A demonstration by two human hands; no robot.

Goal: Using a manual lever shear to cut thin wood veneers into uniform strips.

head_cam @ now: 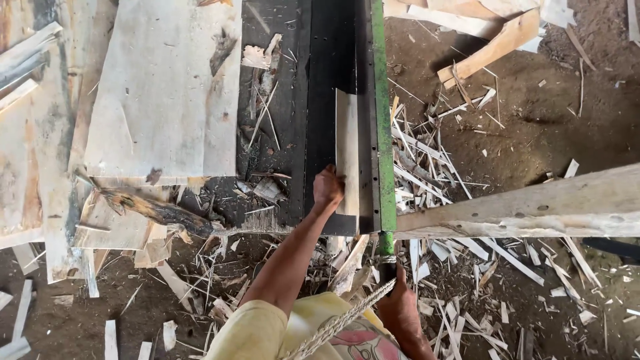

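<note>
The person stands over a dark worktop (320, 100) with a green blade arm (383, 133) running down its right edge. A narrow pale veneer strip (347, 153) lies flat on the dark surface, tight against that green arm. It looks thin and light, stiff along its length but likely to split or snap if bent, so I'd judge it best pressed flat from above near its end. The left hand (328, 189) does that: its fingers (335, 179) are curled down on the strip's near left edge, pressing rather than pinching, with most of the strip reaching away beyond them. The right hand (398, 303) is clenched round the green handle (386, 243) below the worktop, beside a rope (347, 317). Veneer sheets (160, 87) are stacked to the left, and offcuts (427, 167) litter the dirt floor (533, 113)
</note>
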